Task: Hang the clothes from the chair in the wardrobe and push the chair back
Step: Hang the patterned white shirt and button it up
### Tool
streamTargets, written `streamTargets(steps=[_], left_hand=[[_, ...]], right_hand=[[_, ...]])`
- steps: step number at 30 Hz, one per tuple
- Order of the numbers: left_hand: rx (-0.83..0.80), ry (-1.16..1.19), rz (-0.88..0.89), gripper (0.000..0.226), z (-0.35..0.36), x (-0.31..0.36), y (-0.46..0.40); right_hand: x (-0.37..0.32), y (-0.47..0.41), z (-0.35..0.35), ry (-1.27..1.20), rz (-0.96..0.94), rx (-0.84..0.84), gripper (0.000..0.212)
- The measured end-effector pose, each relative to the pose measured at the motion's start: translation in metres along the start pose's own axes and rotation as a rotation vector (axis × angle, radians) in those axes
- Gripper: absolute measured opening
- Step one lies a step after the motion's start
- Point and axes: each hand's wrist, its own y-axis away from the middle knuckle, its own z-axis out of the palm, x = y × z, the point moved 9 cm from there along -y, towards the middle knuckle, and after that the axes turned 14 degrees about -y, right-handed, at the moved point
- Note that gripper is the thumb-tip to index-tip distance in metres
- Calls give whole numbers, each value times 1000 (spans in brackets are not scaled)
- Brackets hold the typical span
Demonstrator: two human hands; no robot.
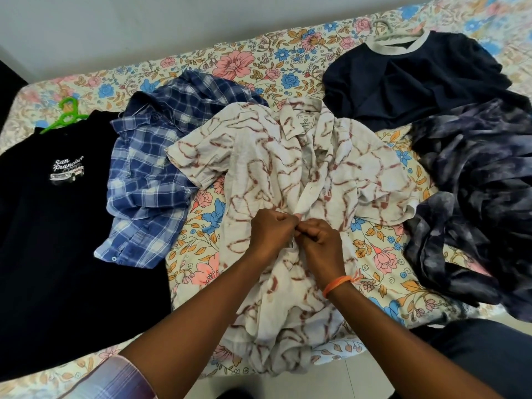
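A cream shirt with rust-brown marbling [259, 156] lies spread on the bed in the middle of the view, collar away from me. My left hand [270, 233] and my right hand [319, 243] meet at its front placket, each pinching the fabric edge with curled fingers. An orange band circles my right wrist. Left of it lies a blue plaid shirt [144, 180]. A black T-shirt with a "San Francisco" print [57, 226] lies at the far left on a green hanger [67, 113]. No chair or wardrobe is in view.
A navy T-shirt with a pale collar [408, 79] sits on a beige hanger [385, 31] at the back right. A dark tie-dye garment [475, 203] is heaped at the right. The floral bedsheet [259, 61] meets a white wall behind; pale floor tiles show below.
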Motion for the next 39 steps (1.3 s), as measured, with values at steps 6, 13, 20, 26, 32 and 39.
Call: streamTargets(steps=[6, 13, 20, 26, 32, 39], left_hand=[[-17, 10, -38, 22, -1, -7, -9], [-43, 30, -20, 33, 8, -8, -8], [-258, 471, -176, 12, 19, -15, -7], [-276, 550, -248, 14, 23, -25, -5], [-228, 454, -131, 24, 25, -19, -1], [-73, 74, 111, 30, 13, -5, -7]], right_hand=[[-1, -3, -4, -89, 17, 39, 19], [18, -5, -14, -308, 245, 147, 8], [16, -11, -5, -501, 379, 50, 15], [14, -14, -1, -497, 379, -8, 15], [19, -19, -1, -504, 385, -24, 14], [21, -25, -5, -515, 417, -34, 39]])
